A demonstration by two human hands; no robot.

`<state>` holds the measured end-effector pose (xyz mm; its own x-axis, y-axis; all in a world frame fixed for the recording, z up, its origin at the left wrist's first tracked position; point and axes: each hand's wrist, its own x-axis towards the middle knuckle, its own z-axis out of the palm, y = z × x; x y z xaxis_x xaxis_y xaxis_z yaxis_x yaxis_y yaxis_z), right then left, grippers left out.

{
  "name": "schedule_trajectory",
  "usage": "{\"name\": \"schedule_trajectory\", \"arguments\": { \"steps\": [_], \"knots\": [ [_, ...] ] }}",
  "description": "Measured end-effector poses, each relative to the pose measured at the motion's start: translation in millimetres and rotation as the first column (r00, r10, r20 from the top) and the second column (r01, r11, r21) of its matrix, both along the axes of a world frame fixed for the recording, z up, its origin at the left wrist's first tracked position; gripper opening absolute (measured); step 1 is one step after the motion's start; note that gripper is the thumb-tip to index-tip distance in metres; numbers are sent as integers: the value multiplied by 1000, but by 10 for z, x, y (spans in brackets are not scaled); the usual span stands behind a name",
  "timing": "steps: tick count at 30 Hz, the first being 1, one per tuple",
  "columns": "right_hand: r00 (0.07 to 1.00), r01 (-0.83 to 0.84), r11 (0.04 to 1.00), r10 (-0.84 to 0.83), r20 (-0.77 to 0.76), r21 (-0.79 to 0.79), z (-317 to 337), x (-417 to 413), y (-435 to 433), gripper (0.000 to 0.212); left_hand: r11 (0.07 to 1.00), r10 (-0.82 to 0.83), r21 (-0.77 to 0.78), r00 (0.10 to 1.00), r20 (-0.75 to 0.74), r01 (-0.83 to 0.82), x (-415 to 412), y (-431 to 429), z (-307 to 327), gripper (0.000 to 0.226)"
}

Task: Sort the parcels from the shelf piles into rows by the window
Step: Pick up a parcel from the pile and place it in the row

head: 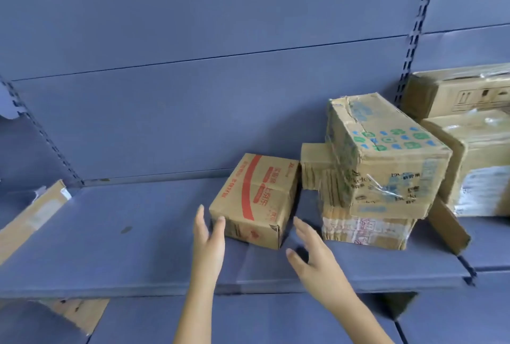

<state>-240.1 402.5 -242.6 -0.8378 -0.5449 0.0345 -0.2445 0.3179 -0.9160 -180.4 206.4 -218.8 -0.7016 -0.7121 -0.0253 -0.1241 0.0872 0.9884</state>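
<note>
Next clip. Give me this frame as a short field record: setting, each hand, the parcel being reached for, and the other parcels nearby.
setting: blue metal shelf, seen from above and in front
target parcel: red-striped box, resting on the shelf, standing apart from the stack
left hand: open, fingers straight, at the box's left front corner
right hand: open, right of the box, not touching it
stack to the right: green-printed box lying askew on a taped box
far right: large carton

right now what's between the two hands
The red-striped box, resting on the blue shelf, lies between the left hand and the right hand; the head view shows it.
</note>
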Motion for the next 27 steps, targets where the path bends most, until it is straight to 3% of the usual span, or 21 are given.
{"name": "schedule_trajectory", "arguments": {
  "steps": [2,5,11,17,23,27],
  "knots": [
    [999,-32,999,32,22,5,57,30,-83,67,992,-108,71,994,-3,108,-39,-28,21,43],
    [1000,-11,999,11,3,-50,98,93,-116,66,987,-152,33,985,-77,155,55,29,14,19],
    [994,15,953,-48,-100,-302,382,219,28,70,999,-9,-38,941,-338,-5,528,163,270,28],
    [970,-102,889,-11,-242,-447,894,204,64,80,972,-123,-234,845,-521,-2,754,204,849,52],
    [973,-232,828,201,-115,-510,986,196,191,84,970,-233,-186,831,-505,159,806,404,942,55],
    [959,-275,838,271,-79,-471,922,249,289,88,999,-39,-29,837,-545,27,820,579,791,41]
  ]
}}
